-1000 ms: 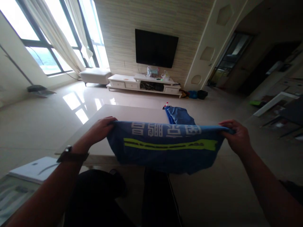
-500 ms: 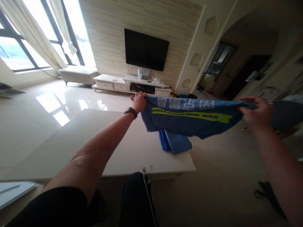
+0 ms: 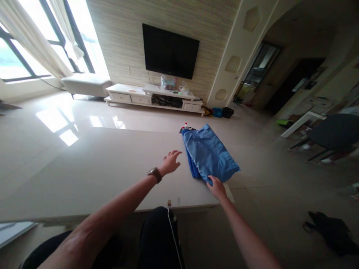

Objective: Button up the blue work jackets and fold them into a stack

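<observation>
A blue cloth (image 3: 211,153), folded flat with no print showing on top, lies on a pile at the right end of the white table (image 3: 112,168). Darker blue fabric (image 3: 192,166) peeks out along the pile's left side. My right hand (image 3: 217,188) grips the near edge of the blue cloth, thumb and fingers closed at its corner. To the left of the pile, my left hand (image 3: 170,162) hovers over the table with fingers apart and nothing in it. A watch (image 3: 155,174) is on my left wrist.
Behind the pile stands a bottle with a red cap (image 3: 185,126). Two small objects (image 3: 169,203) lie by the near table edge, above my knee. A low white TV cabinet (image 3: 126,98) runs along the far wall. A dark chair (image 3: 333,130) stands to the right; a black bag-like item (image 3: 331,231) lies on the floor.
The blue cloth, stretched in the air between both hands with its print showing, has come down onto the pile. My left hand has let go; my right hand has moved left and down.
</observation>
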A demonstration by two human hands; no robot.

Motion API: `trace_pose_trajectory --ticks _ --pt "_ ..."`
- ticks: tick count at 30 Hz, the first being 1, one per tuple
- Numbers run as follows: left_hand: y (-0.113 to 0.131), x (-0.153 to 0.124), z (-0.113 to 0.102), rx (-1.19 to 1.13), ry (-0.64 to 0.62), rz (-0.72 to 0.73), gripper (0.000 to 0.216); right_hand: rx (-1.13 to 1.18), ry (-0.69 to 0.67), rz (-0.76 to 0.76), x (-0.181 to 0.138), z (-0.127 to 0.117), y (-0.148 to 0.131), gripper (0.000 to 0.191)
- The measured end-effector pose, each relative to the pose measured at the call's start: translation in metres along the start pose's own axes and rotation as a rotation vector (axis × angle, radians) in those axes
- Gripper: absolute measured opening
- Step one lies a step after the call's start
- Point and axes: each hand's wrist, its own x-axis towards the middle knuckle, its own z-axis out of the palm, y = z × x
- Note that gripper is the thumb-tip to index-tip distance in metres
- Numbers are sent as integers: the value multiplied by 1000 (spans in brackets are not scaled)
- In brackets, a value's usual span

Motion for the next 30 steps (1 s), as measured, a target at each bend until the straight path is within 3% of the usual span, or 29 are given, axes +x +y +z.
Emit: trace_pose_trajectory --ticks 3,7,9,12,16,19,24,30 --pt "-49 -86 25 23 -101 -48 56 -71 -73 -58 -17 32 17 57" --pt "-93 -184 41 8 -105 -215 44 -224 -29 1 -32 37 35 54" --pt "-93 -220 47 -31 -131 -227 46 -295 -46 88 -35 39 37 54" --pt "-66 -259 63 -66 -140 -162 56 -373 -73 173 -36 45 26 56" --pt "-22 -290 96 29 -98 -93 68 -429 -90 193 -28 46 4 35" --pt "-7 -300 113 138 -11 -97 73 -421 -97 192 -11 36 -5 29" --pt "-4 -298 113 162 31 -63 70 -410 -33 250 23 6 -6 35" --pt "-1 -294 111 148 20 -51 68 -400 8 242 36 -29 0 40"
